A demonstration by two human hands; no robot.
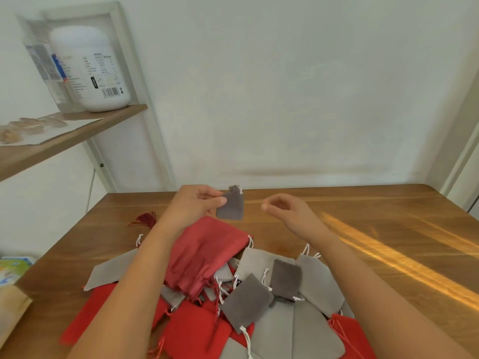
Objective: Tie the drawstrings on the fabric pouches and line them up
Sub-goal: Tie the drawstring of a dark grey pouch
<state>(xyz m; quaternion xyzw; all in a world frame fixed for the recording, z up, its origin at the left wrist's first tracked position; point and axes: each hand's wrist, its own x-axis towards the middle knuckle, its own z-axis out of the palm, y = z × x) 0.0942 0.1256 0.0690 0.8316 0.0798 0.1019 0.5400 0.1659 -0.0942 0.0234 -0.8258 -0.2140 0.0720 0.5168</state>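
Currently: one small grey pouch [231, 206], pinched at its left edge between your left hand [195, 203] thumb and fingers, beyond the pouch pile [259, 294]; your right hand [286, 211] beside it, apart, fingers loosely curled.

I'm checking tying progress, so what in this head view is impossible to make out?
Head view: the small grey pouch held by the left hand has a drawstring too small and blurred to call tied or loose.
The right hand: curled fingers, blurred; whether they pinch a string is unclear.
The pouch pile: forearms cover part, the bottom edge cuts off more.
The white bottle on the shelf: label too blurred to read.
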